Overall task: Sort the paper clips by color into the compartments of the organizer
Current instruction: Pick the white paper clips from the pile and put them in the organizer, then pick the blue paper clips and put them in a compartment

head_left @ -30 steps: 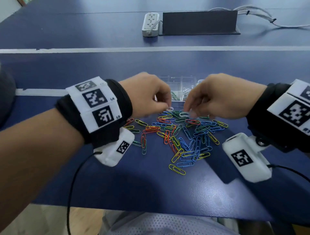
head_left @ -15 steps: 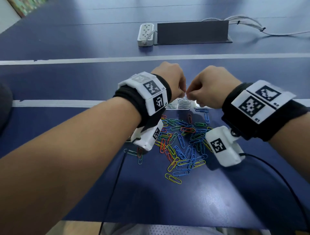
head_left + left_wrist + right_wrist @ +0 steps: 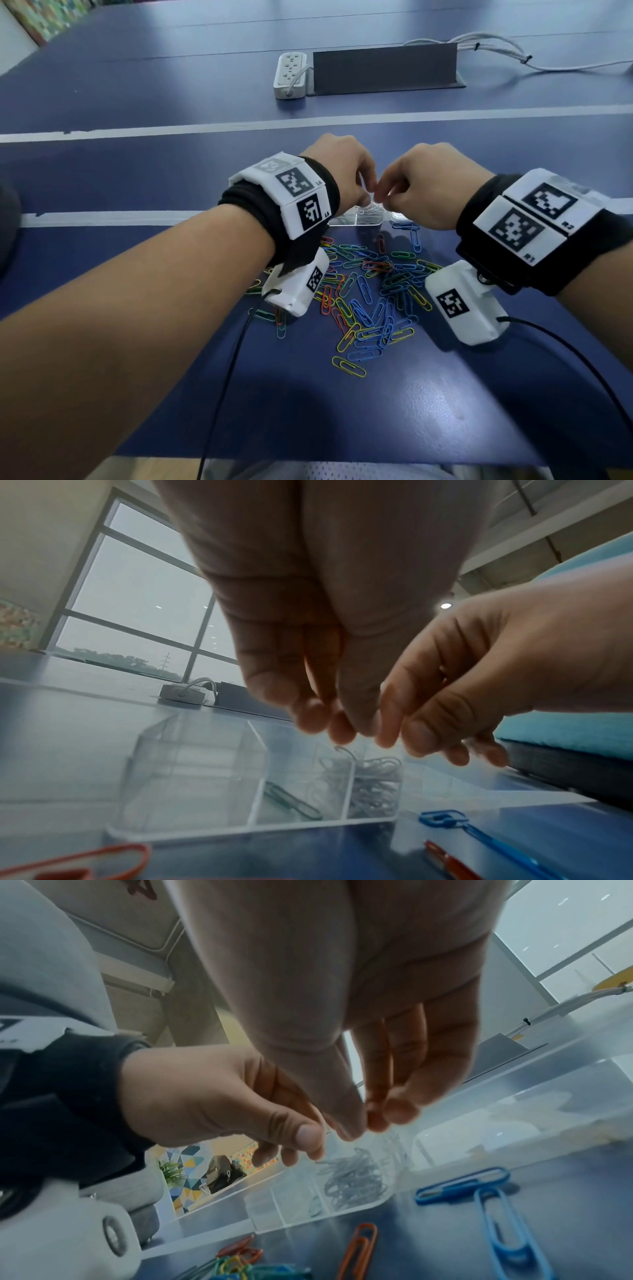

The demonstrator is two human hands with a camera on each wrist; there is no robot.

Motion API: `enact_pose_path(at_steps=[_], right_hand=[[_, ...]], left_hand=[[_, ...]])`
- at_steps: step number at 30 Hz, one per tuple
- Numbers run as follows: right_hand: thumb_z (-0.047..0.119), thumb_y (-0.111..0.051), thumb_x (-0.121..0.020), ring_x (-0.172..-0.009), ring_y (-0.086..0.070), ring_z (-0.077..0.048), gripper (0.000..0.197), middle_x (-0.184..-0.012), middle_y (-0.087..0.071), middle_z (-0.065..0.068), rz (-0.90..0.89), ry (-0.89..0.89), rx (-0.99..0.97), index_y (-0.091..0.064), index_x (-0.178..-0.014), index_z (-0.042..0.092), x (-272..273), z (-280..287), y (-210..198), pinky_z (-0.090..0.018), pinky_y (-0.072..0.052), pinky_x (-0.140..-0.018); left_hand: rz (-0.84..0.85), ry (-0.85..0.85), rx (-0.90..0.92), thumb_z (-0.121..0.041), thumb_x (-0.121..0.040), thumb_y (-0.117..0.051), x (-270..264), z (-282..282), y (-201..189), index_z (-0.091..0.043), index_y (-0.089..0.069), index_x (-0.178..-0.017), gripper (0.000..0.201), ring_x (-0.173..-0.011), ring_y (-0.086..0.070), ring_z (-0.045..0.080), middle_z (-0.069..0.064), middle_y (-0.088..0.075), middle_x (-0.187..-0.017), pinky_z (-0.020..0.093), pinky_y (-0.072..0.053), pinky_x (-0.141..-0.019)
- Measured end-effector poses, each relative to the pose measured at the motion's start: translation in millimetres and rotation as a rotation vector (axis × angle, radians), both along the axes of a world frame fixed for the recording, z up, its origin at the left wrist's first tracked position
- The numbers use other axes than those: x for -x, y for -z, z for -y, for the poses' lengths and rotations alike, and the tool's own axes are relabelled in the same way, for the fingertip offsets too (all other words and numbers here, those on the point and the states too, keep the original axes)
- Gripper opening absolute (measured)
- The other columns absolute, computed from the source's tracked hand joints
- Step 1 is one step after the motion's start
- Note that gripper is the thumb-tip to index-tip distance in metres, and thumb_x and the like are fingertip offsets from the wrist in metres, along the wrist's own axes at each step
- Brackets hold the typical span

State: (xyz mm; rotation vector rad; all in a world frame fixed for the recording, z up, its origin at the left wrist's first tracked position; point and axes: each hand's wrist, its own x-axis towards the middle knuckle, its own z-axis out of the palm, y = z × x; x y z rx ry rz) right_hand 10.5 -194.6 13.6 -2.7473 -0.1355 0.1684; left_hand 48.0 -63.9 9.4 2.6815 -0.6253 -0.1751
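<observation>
A clear organizer (image 3: 356,222) sits on the blue table just past a pile of coloured paper clips (image 3: 370,291). My left hand (image 3: 366,198) and right hand (image 3: 380,202) hover side by side above it, fingertips almost touching. Each pinches what looks like a thin white paper clip. In the left wrist view my left hand (image 3: 329,723) hangs over the compartment of white clips (image 3: 375,785); a green clip (image 3: 294,802) lies in the neighbouring one. The right wrist view shows my right hand (image 3: 369,1123) pinched above the same white clips (image 3: 352,1180).
A white power strip (image 3: 291,75), a dark grey panel (image 3: 383,68) and white cables (image 3: 496,48) lie at the far side. Loose blue clips (image 3: 459,1183) and an orange clip (image 3: 359,1250) lie by the organizer's front wall. Black wrist-camera cords trail toward the table's near edge.
Both hands rose from the far edge of the pile, where they were pinching clips, and moved forward over the organizer. They now hold nearly still above the white-clip compartment.
</observation>
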Motion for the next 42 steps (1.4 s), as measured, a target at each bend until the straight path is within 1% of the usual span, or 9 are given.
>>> enact_pose_path(at_steps=[4,8,13,18,20,24,30,37,42], right_hand=[[0.015,-0.053,-0.082,-0.091,-0.062,-0.026,0.027,-0.087,-0.063,-0.001,-0.033,-0.022,0.041,-0.074,-0.088,0.031,1.1,-0.6,-2.1,-0.033,-0.051,-0.087],[0.013,-0.049,-0.084,-0.085,-0.056,-0.022,0.031,-0.085,-0.059,0.001,-0.018,0.000,0.028,-0.072,-0.091,0.032,-1.8,3.2,-5.8,-0.032,-0.050,-0.087],[0.012,-0.046,-0.085,-0.092,-0.058,-0.024,0.034,-0.090,-0.058,0.001,-0.093,-0.026,0.082,-0.071,-0.092,0.035,-2.3,1.5,-0.8,-0.033,-0.050,-0.089],[0.012,-0.048,-0.086,-0.083,-0.053,-0.023,0.032,-0.089,-0.066,-0.006,-0.016,-0.012,0.058,-0.074,-0.094,0.028,0.3,10.3,-13.1,-0.025,-0.042,-0.078],[0.013,-0.053,-0.084,-0.087,-0.060,-0.028,0.026,-0.093,-0.072,-0.008,-0.011,-0.034,0.130,-0.075,-0.090,0.025,4.0,13.4,-13.6,-0.029,-0.048,-0.082],[0.017,-0.055,-0.082,-0.087,-0.064,-0.035,0.020,-0.092,-0.072,-0.012,-0.102,-0.115,0.330,-0.075,-0.087,0.018,12.0,9.6,-3.6,-0.036,-0.054,-0.080],[0.020,-0.058,-0.082,-0.090,-0.063,-0.036,0.019,-0.095,-0.067,-0.012,-0.110,-0.142,0.419,-0.072,-0.095,0.022,12.1,1.8,1.5,-0.040,-0.055,-0.081],[0.020,-0.059,-0.082,-0.092,-0.063,-0.035,0.019,-0.096,-0.070,-0.008,-0.122,-0.162,0.415,-0.073,-0.093,0.025,8.5,-1.1,-2.6,-0.039,-0.055,-0.082],[0.022,-0.059,-0.083,-0.097,-0.062,-0.035,0.024,-0.105,-0.067,-0.010,-0.114,-0.167,0.423,-0.070,-0.103,0.028,5.9,2.1,-3.6,-0.040,-0.053,-0.085]], left_hand=[[-0.009,0.020,0.020,-0.010,-0.082,-0.059,2.9,-3.9,-0.8,-0.021,-0.069,-0.102,0.024,-0.071,-0.056,0.009,-0.004,-0.068,-0.079,0.017,-0.042,-0.076],[-0.054,-0.003,0.121,-0.006,-0.085,-0.051,3.4,-10.2,-1.3,-0.024,-0.060,-0.110,0.031,-0.060,-0.054,-0.002,-0.006,-0.071,-0.079,0.023,-0.050,-0.077],[-0.108,0.017,0.105,-0.009,-0.089,-0.049,6.7,-10.2,1.1,-0.025,-0.054,-0.119,0.035,-0.068,-0.056,0.007,-0.004,-0.073,-0.089,0.028,-0.052,-0.083],[-0.067,0.032,0.131,-0.018,-0.088,-0.054,7.5,-24.3,-4.7,-0.025,-0.059,-0.108,0.022,-0.063,-0.053,-0.004,-0.008,-0.069,-0.077,0.020,-0.040,-0.072],[-0.049,0.037,0.057,-0.022,-0.087,-0.057,9.0,-34.0,-5.3,-0.024,-0.063,-0.101,0.015,-0.062,-0.052,-0.004,-0.010,-0.064,-0.072,0.019,-0.039,-0.069],[-0.100,0.043,-0.108,-0.030,-0.085,-0.060,12.8,-44.1,-4.2,-0.024,-0.066,-0.092,0.011,-0.067,-0.055,0.009,-0.015,-0.057,-0.067,0.020,-0.042,-0.075],[-0.113,0.025,-0.198,-0.029,-0.082,-0.064,14.3,-54.2,-7.6,-0.026,-0.068,-0.079,0.006,-0.055,-0.050,-0.002,-0.015,-0.054,-0.053,0.021,-0.043,-0.072],[-0.116,0.075,-0.318,-0.031,-0.078,-0.069,21.7,-58.2,-2.3,-0.024,-0.074,-0.086,0.012,-0.056,-0.048,-0.003,-0.016,-0.055,-0.060,0.021,-0.042,-0.071],[-0.088,0.151,-0.339,-0.027,-0.081,-0.066,26.6,-44.2,2.3,-0.022,-0.075,-0.093,0.016,-0.054,-0.046,0.001,-0.018,-0.049,-0.055,0.020,-0.042,-0.070]])
